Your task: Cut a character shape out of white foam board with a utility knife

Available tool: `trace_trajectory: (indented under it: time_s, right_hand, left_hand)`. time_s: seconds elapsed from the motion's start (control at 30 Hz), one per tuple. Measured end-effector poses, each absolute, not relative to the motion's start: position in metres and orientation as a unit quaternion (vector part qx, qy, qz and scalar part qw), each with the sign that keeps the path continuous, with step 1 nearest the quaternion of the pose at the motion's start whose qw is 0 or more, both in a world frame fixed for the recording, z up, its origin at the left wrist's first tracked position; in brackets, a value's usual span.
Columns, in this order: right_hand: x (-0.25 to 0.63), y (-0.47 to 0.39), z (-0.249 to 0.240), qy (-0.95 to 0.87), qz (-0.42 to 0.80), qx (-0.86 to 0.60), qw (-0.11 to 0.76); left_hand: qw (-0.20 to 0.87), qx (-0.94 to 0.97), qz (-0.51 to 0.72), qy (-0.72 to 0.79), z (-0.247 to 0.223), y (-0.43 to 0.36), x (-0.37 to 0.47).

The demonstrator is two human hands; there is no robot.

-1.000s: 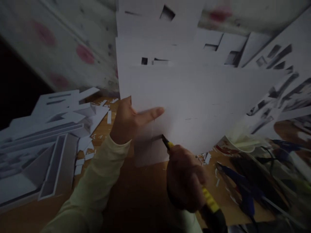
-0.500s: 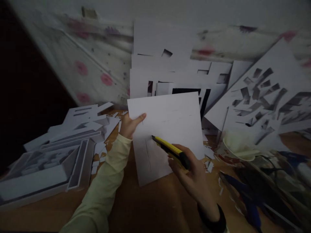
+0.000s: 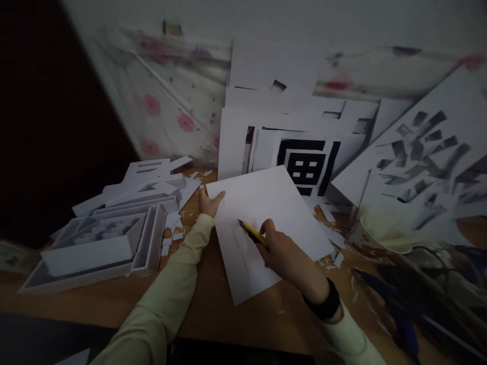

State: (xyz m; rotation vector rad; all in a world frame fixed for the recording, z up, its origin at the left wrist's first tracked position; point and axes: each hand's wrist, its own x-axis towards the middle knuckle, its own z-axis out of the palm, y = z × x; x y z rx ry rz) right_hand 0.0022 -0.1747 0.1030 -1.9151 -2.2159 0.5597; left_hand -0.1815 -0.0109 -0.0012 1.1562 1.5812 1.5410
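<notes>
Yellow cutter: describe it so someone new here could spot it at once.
On the wooden table, find the white sheet with the left hand at its upper left corner. Over that sheet, the right hand grips the yellow cutter, its dark tip pointing up and left. Its yellow body sets it apart from the blue tool farther right.

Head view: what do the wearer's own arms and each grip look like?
The left sleeve and right sleeve are long, plain and pale yellowish, the left one creased. A wide black band circles the right wrist. Neither the left grip nor the right grip wears a glove.
</notes>
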Motion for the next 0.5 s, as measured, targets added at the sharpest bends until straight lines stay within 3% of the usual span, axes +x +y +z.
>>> trace_trajectory:
  time_s: [0.1,0.23,0.37,0.5]
  right_hand:
    - [-0.002,-0.175,0.103,-0.748,0.227,-0.622,0.050]
    - [-0.010,-0.172,0.119,-0.787,0.173,-0.592,-0.022]
    - [-0.018,-0.181,0.123,-0.784,0.217,-0.579,-0.048]
    - [-0.015,-0.194,0.109,-0.777,0.212,-0.592,0.015]
  left_hand:
    - [0.171,0.504,0.493,0.689,0.003,-0.007,-0.188]
    - [-0.008,0.607,0.328,0.724,0.035,0.004,-0.183]
    - [0.123,0.729,0.115,0.663,0.052,0.018,-0.161]
    - [0.146,0.754,0.049,0.638,0.026,0.017,-0.141]
